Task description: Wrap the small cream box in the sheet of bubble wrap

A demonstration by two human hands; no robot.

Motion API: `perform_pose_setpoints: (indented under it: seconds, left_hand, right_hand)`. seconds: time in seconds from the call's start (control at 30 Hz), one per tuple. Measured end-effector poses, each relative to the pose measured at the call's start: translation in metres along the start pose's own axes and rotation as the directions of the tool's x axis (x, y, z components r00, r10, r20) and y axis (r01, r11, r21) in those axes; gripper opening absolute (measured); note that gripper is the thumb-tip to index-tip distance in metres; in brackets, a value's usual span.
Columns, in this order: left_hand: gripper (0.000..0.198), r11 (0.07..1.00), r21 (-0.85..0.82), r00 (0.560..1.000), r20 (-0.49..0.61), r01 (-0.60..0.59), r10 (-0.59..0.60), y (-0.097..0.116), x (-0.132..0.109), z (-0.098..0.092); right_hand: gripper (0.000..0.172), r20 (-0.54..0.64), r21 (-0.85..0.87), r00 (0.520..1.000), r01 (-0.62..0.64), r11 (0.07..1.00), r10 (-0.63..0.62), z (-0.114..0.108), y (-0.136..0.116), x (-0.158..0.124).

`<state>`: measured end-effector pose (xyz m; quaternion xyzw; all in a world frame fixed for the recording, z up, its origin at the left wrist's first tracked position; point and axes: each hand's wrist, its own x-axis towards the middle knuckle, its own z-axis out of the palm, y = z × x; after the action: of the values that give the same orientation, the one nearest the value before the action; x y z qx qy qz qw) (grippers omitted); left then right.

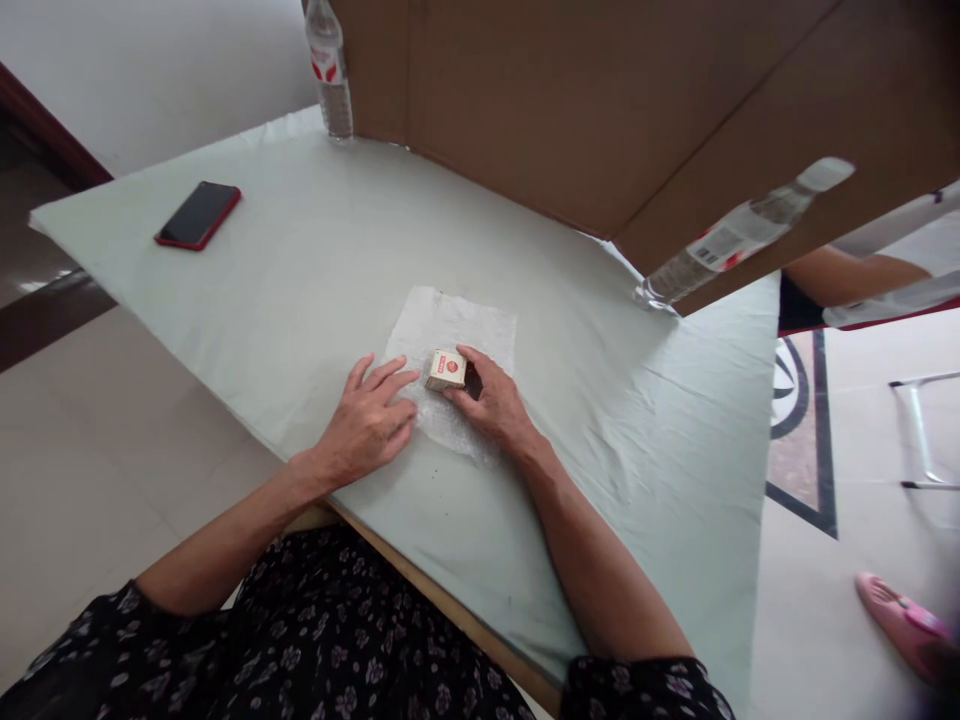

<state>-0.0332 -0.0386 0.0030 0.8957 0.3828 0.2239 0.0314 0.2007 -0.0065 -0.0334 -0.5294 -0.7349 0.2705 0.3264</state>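
Note:
A small cream-coloured box (pixel 447 369) with red print sits over a sheet of bubble wrap (pixel 456 318) on the table. My right hand (pixel 491 400) grips the box from its right side, thumb and fingers at its edges. To the left, my left hand (pixel 369 418) is open with its fingers spread, the fingertips over the left edge of the wrap and close to the box. Part of the wrap is hidden under the hands and the box.
A pale green cloth (pixel 300 250) covers the table. A phone (pixel 198 215) in a red case lies at the far left. Two plastic bottles, one upright (pixel 330 75) and one appearing tilted (pixel 739 240), stand by a large cardboard panel (pixel 525 100). Behind it shows another person's arm (pixel 847 275).

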Motion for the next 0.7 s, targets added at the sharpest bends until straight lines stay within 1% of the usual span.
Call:
perform_pose_setpoints:
  seconds: [0.1,0.2,0.27,0.3,0.37,0.4,0.43,0.47,0.53,0.57,0.6,0.67,0.7]
  left_hand:
    - [0.013,0.984,-0.141,0.993,-0.038,0.107,-0.113,-0.003,0.007,-0.002]
    - [0.01,0.946,-0.246,0.975,-0.02,0.21,-0.221,-0.007,0.018,0.0]
    - [0.01,0.926,-0.282,0.964,-0.018,0.251,-0.267,-0.009,0.027,0.001]
    - [0.01,0.918,-0.294,0.958,-0.021,0.267,-0.285,-0.01,0.031,0.002]
    - [0.011,0.902,-0.307,0.947,-0.014,0.302,-0.322,-0.011,0.04,0.002]
    - [0.011,0.892,-0.312,0.939,-0.005,0.326,-0.345,-0.013,0.044,0.002]
    - [0.012,0.879,-0.318,0.928,0.009,0.355,-0.371,-0.014,0.048,0.002]
    - [0.012,0.866,-0.324,0.919,0.03,0.382,-0.394,-0.015,0.051,0.001]
    - [0.011,0.843,-0.346,0.909,0.092,0.411,-0.406,-0.019,0.054,-0.002]
    - [0.011,0.839,-0.365,0.914,0.121,0.404,-0.387,-0.02,0.055,-0.003]
    - [0.012,0.839,-0.386,0.923,0.143,0.384,-0.356,-0.021,0.056,-0.004]
    - [0.019,0.839,-0.429,0.942,0.161,0.335,-0.294,-0.022,0.057,-0.006]
    - [0.02,0.833,-0.448,0.945,0.163,0.326,-0.282,-0.022,0.058,-0.006]
  right_hand:
    - [0.067,0.066,0.125,0.997,-0.038,0.991,0.029,-0.012,-0.002,0.001]
    - [0.058,0.154,0.267,0.986,-0.109,0.957,0.07,-0.035,-0.01,0.001]
    - [0.056,0.209,0.249,0.975,-0.124,0.961,0.071,-0.053,-0.019,0.0]
    - [0.058,0.225,0.213,0.972,-0.113,0.97,0.063,-0.06,-0.024,-0.001]
    - [0.065,0.213,0.12,0.976,-0.061,0.991,0.035,-0.067,-0.033,-0.002]
    - [0.067,0.189,0.07,0.982,-0.027,0.997,0.014,-0.066,-0.036,-0.002]
    - [0.065,0.158,0.023,0.987,0.004,1.0,-0.007,-0.063,-0.038,-0.002]
    - [0.056,0.122,-0.017,0.992,0.028,0.999,-0.025,-0.059,-0.039,-0.002]
    - [0.027,0.055,-0.058,0.998,0.044,0.997,-0.041,-0.048,-0.037,0.0]
    - [0.014,0.026,-0.053,0.999,0.039,0.998,-0.038,-0.043,-0.035,0.001]
    - [0.006,-0.001,-0.033,1.0,0.03,0.999,-0.031,-0.038,-0.032,0.002]
    - [0.006,-0.042,0.037,0.999,0.011,0.999,-0.009,-0.033,-0.027,0.005]
    - [0.008,-0.054,0.079,0.999,-0.004,0.997,0.008,-0.032,-0.024,0.007]
